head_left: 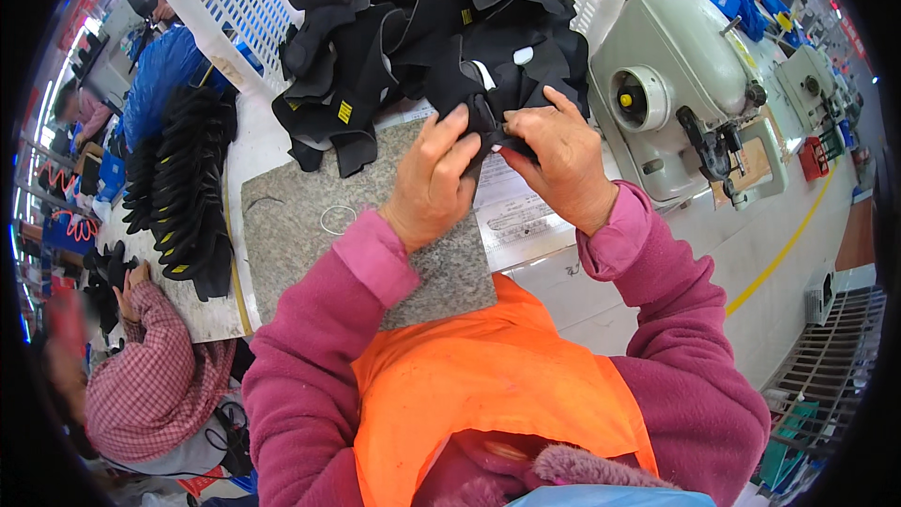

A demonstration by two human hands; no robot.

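Observation:
Both hands meet at the near side of a heap of black fabric pieces (375, 66), cut from thick, foam-like cloth with yellow tags and white patches. My left hand (430, 178) has its thumb and fingers closed at one edge of a black fabric piece (483, 122). From the other side, my right hand (566, 161) pinches the same piece between thumb and forefinger, its other fingers bent. Something small and pale shows at the right thumb tip, too small to name. The far part of the held piece merges with the heap.
A white plastic basket (230, 0) stands behind the heap. To the right is a grey-green sewing machine (685, 56). A grey stone-patterned slab (310, 253) and printed papers (521, 216) lie before me. At left, a row of stacked black pieces (188, 188) and a co-worker in a checked sleeve (160, 366).

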